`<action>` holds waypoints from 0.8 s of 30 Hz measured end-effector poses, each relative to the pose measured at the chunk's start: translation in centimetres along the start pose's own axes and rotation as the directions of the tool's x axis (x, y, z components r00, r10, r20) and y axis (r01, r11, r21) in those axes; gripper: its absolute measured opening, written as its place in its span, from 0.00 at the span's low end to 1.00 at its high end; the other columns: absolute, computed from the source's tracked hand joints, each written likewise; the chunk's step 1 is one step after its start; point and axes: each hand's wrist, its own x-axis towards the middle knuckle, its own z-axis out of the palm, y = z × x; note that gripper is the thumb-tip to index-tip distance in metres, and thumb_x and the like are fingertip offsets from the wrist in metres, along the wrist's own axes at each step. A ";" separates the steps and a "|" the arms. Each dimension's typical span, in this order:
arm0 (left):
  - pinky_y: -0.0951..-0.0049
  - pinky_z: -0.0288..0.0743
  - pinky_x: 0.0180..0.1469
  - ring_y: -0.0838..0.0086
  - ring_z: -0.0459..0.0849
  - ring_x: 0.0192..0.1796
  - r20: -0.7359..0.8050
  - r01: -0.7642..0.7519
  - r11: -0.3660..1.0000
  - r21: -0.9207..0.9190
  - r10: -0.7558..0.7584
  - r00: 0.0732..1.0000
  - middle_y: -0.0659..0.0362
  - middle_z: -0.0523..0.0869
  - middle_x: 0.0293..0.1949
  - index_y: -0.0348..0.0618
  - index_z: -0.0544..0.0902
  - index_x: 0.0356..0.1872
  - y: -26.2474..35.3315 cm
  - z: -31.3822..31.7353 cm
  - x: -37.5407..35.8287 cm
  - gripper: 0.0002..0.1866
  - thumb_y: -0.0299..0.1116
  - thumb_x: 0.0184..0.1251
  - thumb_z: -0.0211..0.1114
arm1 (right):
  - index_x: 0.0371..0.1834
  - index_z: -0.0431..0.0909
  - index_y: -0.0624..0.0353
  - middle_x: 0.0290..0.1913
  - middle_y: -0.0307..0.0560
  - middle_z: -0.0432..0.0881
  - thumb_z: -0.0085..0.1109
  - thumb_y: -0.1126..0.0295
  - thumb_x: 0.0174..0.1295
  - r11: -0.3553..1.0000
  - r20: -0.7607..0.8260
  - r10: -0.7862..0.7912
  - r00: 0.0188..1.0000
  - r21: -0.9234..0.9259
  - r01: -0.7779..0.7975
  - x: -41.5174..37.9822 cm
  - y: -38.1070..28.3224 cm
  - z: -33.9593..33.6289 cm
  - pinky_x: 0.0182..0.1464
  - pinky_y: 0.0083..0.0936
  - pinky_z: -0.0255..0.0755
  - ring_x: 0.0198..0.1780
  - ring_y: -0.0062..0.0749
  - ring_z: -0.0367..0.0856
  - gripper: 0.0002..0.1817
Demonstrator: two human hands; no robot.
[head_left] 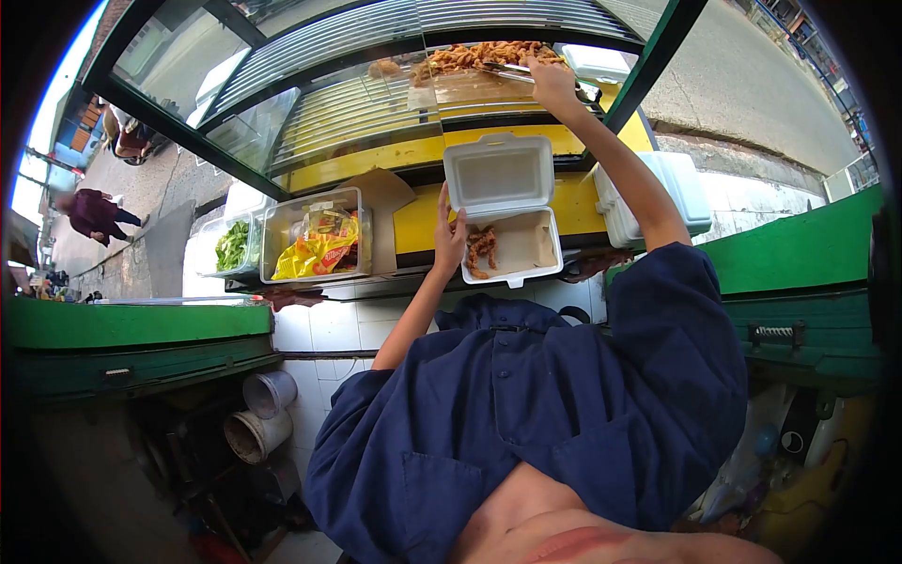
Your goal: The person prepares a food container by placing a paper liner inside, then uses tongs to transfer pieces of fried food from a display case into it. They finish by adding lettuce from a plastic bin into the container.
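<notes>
My left hand (449,233) grips the left side of a white foam takeaway box (499,173), near its hinge. The lid stands open toward the glass case, and a few brown fried pieces (481,252) lie on paper at the left of the base. Reaching into the display case, my right hand (552,85) is closed around metal tongs (510,70). The tips of the tongs point left into a heap of fried pieces (470,58) on the case's shelf; whether they pinch a piece is too small to tell.
Left of the box stands a clear plastic tub (317,273) with yellow packets (324,246), and beyond it a container of green leaves (233,246). White foam boxes (658,199) are stacked at the right. The case's green frame (648,70) rises beside my right arm. A person (94,214) walks outside.
</notes>
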 end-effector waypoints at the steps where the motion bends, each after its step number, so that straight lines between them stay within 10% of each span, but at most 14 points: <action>1: 0.80 0.75 0.35 0.81 0.75 0.34 0.004 0.011 1.000 -0.010 -0.011 1.000 0.46 0.72 0.62 0.54 0.49 0.75 0.2 0.0 0.1 0.32 0.28 0.74 0.50 | 0.53 0.73 0.50 0.35 0.48 0.85 0.58 0.76 0.50 1.000 -0.015 -0.009 1.000 -0.007 0.009 -0.2 0.2 -0.4 0.50 0.52 0.67 0.47 0.45 0.82 0.23; 13: 0.78 0.75 0.45 0.77 0.77 0.44 -0.003 0.001 1.000 -0.023 -0.001 1.000 0.48 0.73 0.59 0.53 0.50 0.75 0.5 0.0 0.1 0.32 0.27 0.74 0.50 | 0.54 0.73 0.45 0.28 0.46 0.80 0.58 0.76 0.52 0.943 -0.195 -0.184 0.963 0.242 0.229 -8.4 -0.4 -6.9 0.45 0.44 0.70 0.40 0.42 0.81 0.24; 20: 0.81 0.72 0.44 0.80 0.75 0.45 -0.011 -0.026 0.999 -0.020 0.026 1.000 0.52 0.73 0.59 0.53 0.53 0.74 0.2 -0.3 0.1 0.30 0.28 0.75 0.49 | 0.61 0.69 0.44 0.48 0.41 0.82 0.59 0.74 0.55 0.828 0.028 -0.394 0.919 0.444 0.342 -17.0 3.3 -11.2 0.58 0.38 0.66 0.50 0.38 0.77 0.27; 24: 0.83 0.70 0.43 0.81 0.74 0.42 -0.020 -0.116 0.993 0.010 0.116 0.993 0.54 0.74 0.57 0.54 0.53 0.75 -0.5 -0.3 0.4 0.29 0.29 0.75 0.49 | 0.62 0.68 0.44 0.39 0.45 0.80 0.59 0.76 0.52 0.814 0.247 -0.512 0.823 0.446 0.372 -20.5 3.2 -12.0 0.57 0.38 0.64 0.46 0.40 0.77 0.31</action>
